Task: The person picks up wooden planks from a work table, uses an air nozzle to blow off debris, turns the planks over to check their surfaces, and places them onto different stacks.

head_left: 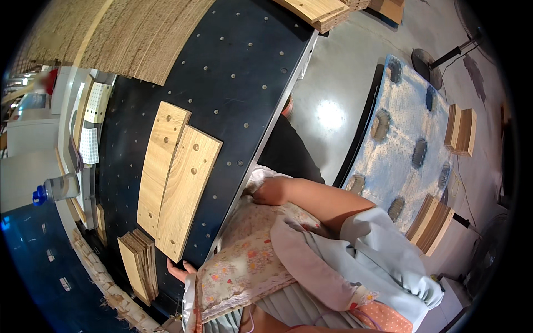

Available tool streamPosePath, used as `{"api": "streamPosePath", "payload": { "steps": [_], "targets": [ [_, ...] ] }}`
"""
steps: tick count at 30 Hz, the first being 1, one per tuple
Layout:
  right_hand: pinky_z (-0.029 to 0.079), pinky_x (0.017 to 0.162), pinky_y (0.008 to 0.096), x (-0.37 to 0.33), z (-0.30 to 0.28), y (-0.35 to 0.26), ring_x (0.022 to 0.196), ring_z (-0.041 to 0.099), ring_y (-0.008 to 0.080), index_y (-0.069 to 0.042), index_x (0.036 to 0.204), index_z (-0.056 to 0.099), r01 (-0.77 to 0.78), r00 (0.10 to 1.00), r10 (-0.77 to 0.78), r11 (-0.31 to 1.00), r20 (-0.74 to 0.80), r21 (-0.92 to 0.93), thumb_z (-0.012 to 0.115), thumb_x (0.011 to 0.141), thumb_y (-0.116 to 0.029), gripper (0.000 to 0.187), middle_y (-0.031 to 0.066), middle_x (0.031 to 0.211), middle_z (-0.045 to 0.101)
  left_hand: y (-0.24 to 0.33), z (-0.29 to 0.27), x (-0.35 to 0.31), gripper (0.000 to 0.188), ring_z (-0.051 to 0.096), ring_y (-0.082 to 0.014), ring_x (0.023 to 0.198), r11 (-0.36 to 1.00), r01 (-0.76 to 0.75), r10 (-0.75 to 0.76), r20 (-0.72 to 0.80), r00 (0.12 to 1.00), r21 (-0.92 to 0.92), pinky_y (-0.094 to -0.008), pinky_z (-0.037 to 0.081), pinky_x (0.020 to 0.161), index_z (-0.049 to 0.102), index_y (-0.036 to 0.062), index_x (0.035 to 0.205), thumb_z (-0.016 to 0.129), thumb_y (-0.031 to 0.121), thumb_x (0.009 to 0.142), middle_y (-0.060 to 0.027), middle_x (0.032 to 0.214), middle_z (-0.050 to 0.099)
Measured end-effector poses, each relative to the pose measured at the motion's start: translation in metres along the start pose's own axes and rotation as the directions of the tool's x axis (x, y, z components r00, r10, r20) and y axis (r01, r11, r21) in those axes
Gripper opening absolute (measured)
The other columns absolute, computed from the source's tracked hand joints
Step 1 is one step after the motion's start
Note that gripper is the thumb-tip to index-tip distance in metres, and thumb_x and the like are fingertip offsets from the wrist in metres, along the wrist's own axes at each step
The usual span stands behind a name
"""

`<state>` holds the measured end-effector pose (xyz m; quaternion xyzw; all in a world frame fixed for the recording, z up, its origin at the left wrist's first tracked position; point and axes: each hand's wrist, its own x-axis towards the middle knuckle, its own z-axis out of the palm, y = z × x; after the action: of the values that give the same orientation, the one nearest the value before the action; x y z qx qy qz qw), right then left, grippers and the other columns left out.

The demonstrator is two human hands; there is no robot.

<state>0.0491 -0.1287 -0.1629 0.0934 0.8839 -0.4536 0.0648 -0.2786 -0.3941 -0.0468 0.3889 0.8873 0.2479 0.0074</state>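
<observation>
Two pale wood-grain boards (187, 188) with drilled holes lie side by side on a black work surface (233, 83), one set slightly lower than the other. At the lower end of the right-hand board is my left hand (180, 271), its visible fingers apart and holding nothing I can see; I cannot tell whether they touch the board. My right hand (270, 191) is bent in against the floral apron (244, 261) beside the table edge. Its fingers are hidden by the hand itself and the cloth.
A short stack of boards (139, 266) stands left of my left hand. Large stacked panels (139, 33) fill the far left, and more boards (316, 11) lie at the far corner. Right of the table, a worn blue pallet (405, 133) carries board stacks (430, 225). A fan (427, 64) stands beyond.
</observation>
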Motion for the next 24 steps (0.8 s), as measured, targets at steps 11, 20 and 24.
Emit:
{"api": "streamPosePath", "payload": {
  "steps": [11, 20, 24],
  "targets": [
    [0.047, 0.090, 0.0412, -0.011, -0.038, -0.033, 0.104, 0.062, 0.0327, -0.005, 0.117, 0.063, -0.226, 0.974, 0.225, 0.964, 0.023, 0.141, 0.039, 0.091, -0.021, 0.039, 0.0168, 0.116, 0.064, 0.006, -0.001, 0.005, 0.065, 0.049, -0.0320, 0.113, 0.993, 0.037, -0.027, 0.084, 0.996, -0.109, -0.0408, 0.040, 0.099, 0.036, -0.0058, 0.135, 0.049, 0.006, 0.071, -0.0207, 0.125, 0.045],
    [0.047, 0.092, 0.0438, -0.003, -0.040, -0.033, 0.105, 0.062, 0.0337, -0.008, 0.109, 0.067, -0.248, 0.968, 0.239, 0.960, 0.080, 0.133, 0.040, 0.090, -0.023, 0.037, 0.0169, 0.114, 0.064, -0.025, -0.004, 0.013, 0.066, 0.050, -0.0321, 0.109, 0.996, -0.060, 0.069, 0.150, 0.986, -0.069, -0.0411, 0.039, 0.098, 0.040, -0.0064, 0.131, 0.051, 0.015, 0.070, -0.0215, 0.120, 0.048],
    [0.047, 0.092, 0.0437, 0.000, -0.035, -0.027, 0.104, 0.062, 0.0341, -0.008, 0.106, 0.069, -0.219, 0.975, 0.210, 0.967, 0.073, 0.133, 0.040, 0.089, -0.023, 0.036, 0.0173, 0.111, 0.065, -0.019, -0.005, 0.014, 0.067, 0.051, -0.0321, 0.109, 0.990, -0.040, 0.062, 0.167, 0.984, -0.134, -0.0410, 0.038, 0.098, 0.040, -0.0068, 0.131, 0.051, 0.015, 0.068, -0.0223, 0.120, 0.049]
  ]
}}
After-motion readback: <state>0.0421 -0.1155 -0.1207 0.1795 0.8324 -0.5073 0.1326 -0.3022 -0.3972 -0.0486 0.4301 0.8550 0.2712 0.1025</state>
